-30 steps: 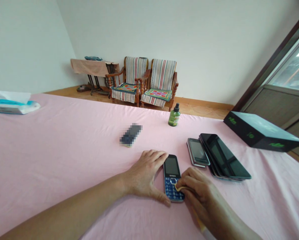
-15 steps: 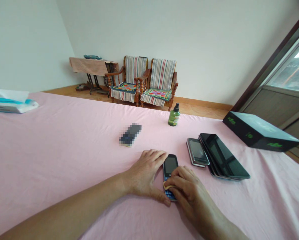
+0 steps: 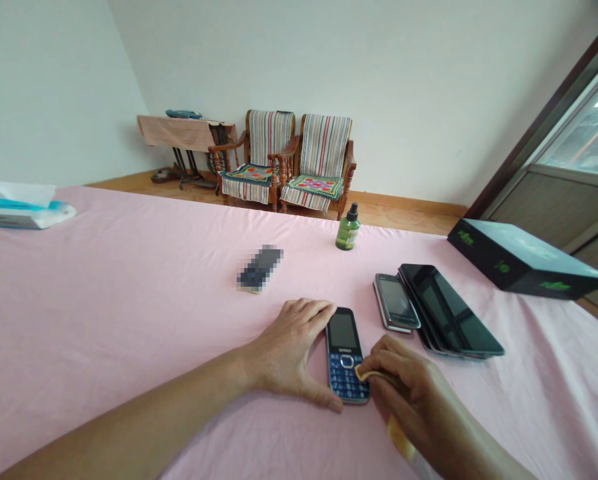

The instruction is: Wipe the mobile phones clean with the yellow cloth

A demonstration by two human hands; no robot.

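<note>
Pink cloth [image 3: 153, 280] lay spread beneath both our hands. Our left hand [image 3: 293, 350] rested on it with the fingers stretched wide, the index fingertip at the upper left corner of a blue-and-black keypad phone [image 3: 346, 357] and the thumb at its lower left corner. The phone lay flat, screen up, between our left and right fingers. Our right hand [image 3: 413, 393] pinched a yellow wiping cloth [image 3: 400, 437] tightly between thumb and fingers; its folded edge met the right side of the keys, and a loose end hung below our palm.

Just beyond our left fingers, slightly left, lay a pixelated dark device [image 3: 259, 269]. Farther ahead of our fingers stood a green spray bottle [image 3: 347, 230], upright. Beyond our right fingers lay a silver phone [image 3: 397, 301], close beside a stack of dark, glossy devices [image 3: 451, 310]. Past that stack sat a black box [image 3: 503, 260]. Well left of our left fingers was a tissue pack [image 3: 23, 207].
</note>
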